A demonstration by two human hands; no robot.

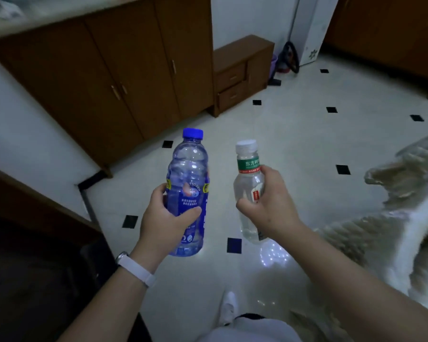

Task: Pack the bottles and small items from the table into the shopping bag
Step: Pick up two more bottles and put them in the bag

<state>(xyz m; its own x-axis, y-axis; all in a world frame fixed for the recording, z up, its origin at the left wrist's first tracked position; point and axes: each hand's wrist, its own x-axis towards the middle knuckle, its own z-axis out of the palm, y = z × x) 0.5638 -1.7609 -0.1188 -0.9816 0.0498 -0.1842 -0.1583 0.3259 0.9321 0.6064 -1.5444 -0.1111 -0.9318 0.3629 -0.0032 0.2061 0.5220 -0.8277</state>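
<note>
I am logging two bottles in hand, neither bagged yet: left hand (167,219) curling its fingers (191,213) round the blue-capped bottle (188,178), right hand (272,206) clamping the white-capped clear bottle (248,183), both above the tiled floor (307,144), no shopping bag showing, a blurred furry shape (393,218) crowding the right.
</note>
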